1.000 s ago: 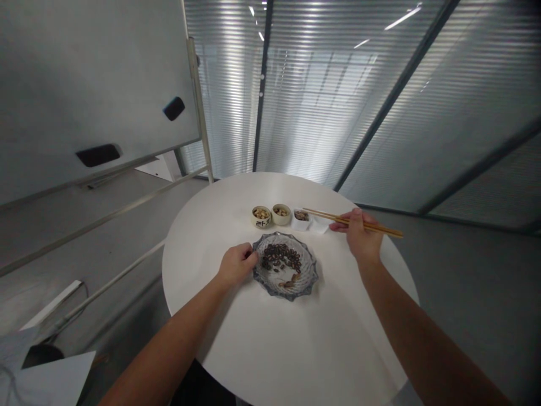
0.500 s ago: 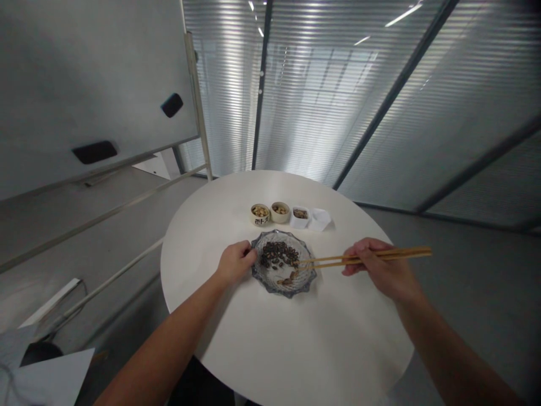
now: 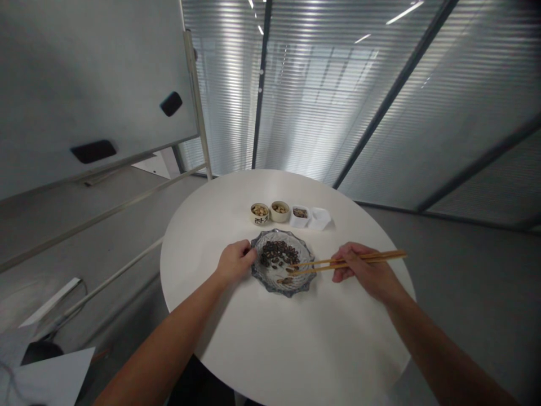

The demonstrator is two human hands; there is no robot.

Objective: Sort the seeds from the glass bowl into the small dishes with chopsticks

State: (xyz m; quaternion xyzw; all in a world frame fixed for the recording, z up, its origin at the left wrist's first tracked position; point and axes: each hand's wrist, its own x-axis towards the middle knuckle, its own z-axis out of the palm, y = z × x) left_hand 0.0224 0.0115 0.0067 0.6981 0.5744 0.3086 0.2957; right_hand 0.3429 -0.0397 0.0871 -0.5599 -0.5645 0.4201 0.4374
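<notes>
Bright daylight came through the slatted translucent window blinds (image 3: 321,84) behind the round white counter (image 3: 211,231), glaring in pale bands, while the grey whiteboard (image 3: 97,84) and the grey floor (image 3: 465,293) stayed dim. Only faint, soft shadows fell beside the blue-rimmed glass plate (image 3: 270,279). Wide-angle distortion bent the frame's edges, the lower corners darkened, and the thin wooden chopsticks (image 3: 363,260) looked slightly soft.

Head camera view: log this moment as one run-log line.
Right hand: chopsticks, tips over blue-rimmed plate | left hand: at plate rim
</notes>
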